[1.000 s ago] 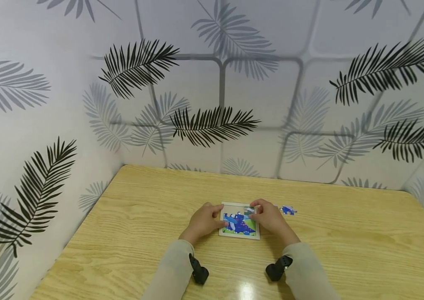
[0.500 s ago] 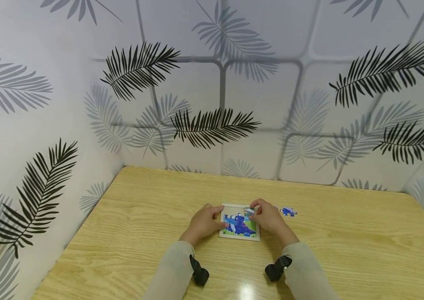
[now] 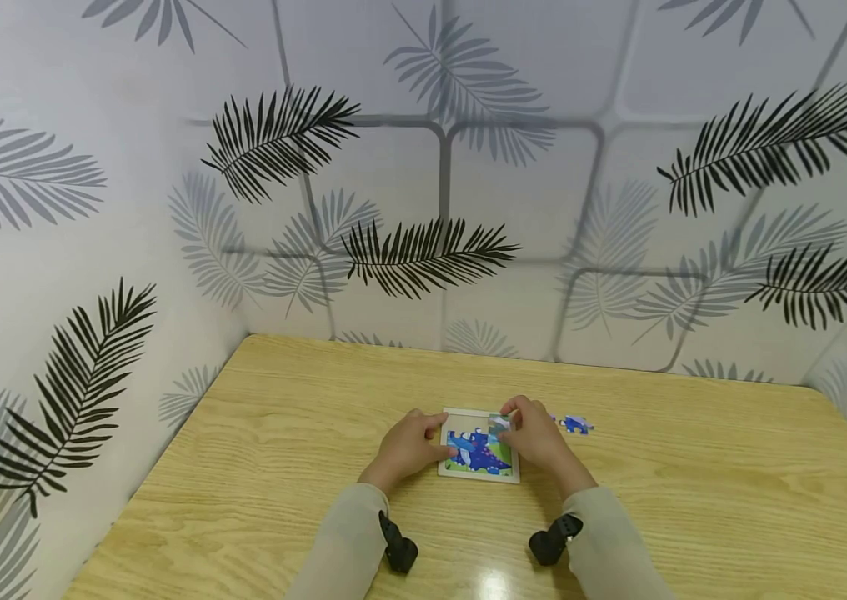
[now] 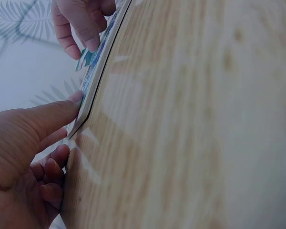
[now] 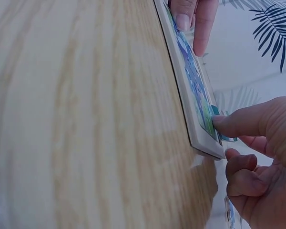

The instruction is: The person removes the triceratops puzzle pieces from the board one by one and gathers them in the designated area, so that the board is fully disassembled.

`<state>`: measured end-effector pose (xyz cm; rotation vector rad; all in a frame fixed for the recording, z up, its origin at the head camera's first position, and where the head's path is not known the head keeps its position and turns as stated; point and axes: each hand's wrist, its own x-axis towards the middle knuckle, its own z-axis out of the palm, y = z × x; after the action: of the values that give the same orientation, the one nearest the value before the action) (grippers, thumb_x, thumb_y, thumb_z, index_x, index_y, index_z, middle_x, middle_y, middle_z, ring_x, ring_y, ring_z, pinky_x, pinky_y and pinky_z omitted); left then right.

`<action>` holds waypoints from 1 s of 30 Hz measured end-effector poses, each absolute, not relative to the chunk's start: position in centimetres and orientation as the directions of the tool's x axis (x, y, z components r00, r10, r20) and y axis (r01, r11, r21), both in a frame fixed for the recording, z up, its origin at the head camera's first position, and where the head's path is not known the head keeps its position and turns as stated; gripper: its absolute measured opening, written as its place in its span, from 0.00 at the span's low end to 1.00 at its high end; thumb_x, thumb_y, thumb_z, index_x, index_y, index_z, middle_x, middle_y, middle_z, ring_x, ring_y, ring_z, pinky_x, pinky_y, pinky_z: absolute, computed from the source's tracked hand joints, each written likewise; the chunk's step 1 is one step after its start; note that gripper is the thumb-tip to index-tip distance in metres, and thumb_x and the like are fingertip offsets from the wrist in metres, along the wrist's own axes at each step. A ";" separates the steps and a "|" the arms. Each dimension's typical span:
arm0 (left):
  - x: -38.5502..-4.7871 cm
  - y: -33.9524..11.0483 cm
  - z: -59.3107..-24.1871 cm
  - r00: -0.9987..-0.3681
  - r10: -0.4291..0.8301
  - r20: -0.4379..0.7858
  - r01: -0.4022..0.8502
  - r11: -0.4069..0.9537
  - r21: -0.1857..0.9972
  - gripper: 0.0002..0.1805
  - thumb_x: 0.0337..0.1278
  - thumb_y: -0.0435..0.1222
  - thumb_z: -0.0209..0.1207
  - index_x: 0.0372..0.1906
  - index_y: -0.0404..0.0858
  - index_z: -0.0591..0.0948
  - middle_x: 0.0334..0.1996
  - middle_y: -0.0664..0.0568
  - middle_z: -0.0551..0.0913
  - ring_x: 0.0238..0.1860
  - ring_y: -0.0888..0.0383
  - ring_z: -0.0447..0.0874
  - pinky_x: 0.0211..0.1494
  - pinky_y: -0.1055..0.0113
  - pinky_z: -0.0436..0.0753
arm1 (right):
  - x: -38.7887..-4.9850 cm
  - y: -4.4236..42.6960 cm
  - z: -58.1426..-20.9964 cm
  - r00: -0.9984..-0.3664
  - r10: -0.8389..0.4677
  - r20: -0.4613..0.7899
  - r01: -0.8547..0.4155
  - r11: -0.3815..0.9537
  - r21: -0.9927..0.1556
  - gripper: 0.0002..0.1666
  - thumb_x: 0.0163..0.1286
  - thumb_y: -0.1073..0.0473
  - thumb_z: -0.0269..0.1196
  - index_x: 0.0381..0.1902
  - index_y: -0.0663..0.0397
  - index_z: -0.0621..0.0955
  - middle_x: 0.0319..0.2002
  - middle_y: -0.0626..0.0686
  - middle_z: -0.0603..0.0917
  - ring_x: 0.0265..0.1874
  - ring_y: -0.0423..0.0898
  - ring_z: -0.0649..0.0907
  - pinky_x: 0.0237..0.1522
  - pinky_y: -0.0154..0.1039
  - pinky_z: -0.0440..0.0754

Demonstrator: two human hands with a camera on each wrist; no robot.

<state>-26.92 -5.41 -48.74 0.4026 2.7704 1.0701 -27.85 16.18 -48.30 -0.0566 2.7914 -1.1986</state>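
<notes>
A square jigsaw puzzle in a pale frame (image 3: 479, 478) lies on the table. It shows a blue dinosaur, and bare backing is visible at the upper left. My left hand (image 3: 406, 448) holds the frame's left side, thumb on the face and index finger at the top left corner; its other fingers curl beside the edge in the left wrist view. At the upper right, my right hand (image 3: 540, 435) pinches a teal-and-grey puzzle piece (image 4: 88, 58) between thumb and index finger. That piece looks tilted above the board in the left wrist view. Its underside contact is hidden.
Loose blue puzzle pieces (image 3: 576, 425) lie just right of the right hand, partly hidden by it. The wood-grain table (image 3: 281, 400) meets a leaf-patterned wall (image 3: 513, 308) at the back. Black wrist cameras sit on both wrists.
The hands hardly move. The right hand's fingers and the pinched puzzle piece shift very slightly at the upper right corner; the view tips a little, and the left hand stays on the frame.
</notes>
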 end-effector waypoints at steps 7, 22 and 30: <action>-26.9 -5.5 -48.8 -0.952 0.304 -0.032 0.205 0.714 0.669 0.34 0.50 0.45 0.68 0.64 0.42 0.73 0.26 0.53 0.62 0.27 0.59 0.60 0.31 0.67 0.58 | -27.6 16.2 -48.5 -0.995 -0.061 -0.081 0.023 0.642 -0.766 0.15 0.63 0.67 0.62 0.47 0.57 0.72 0.34 0.54 0.72 0.34 0.49 0.72 0.33 0.39 0.70; -26.8 -5.4 -48.6 -0.954 0.299 -0.031 0.203 0.717 0.667 0.34 0.50 0.44 0.68 0.64 0.42 0.73 0.26 0.53 0.62 0.27 0.59 0.61 0.31 0.67 0.59 | -27.5 19.1 -48.1 -0.999 0.035 -0.017 0.032 0.516 -0.856 0.09 0.68 0.66 0.57 0.46 0.61 0.76 0.35 0.57 0.75 0.27 0.45 0.72 0.27 0.36 0.70; -26.8 -5.3 -48.6 -0.953 0.302 -0.039 0.201 0.722 0.662 0.35 0.50 0.44 0.68 0.65 0.42 0.72 0.27 0.53 0.62 0.28 0.58 0.61 0.31 0.66 0.59 | -27.5 21.7 -47.5 -0.997 0.066 -0.050 0.076 0.503 -0.861 0.12 0.70 0.64 0.56 0.49 0.62 0.75 0.38 0.57 0.74 0.30 0.46 0.72 0.29 0.36 0.70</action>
<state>-26.82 -5.33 -48.64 0.4082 2.7797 1.0432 -27.52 21.69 -47.55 0.1288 2.7149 -1.5554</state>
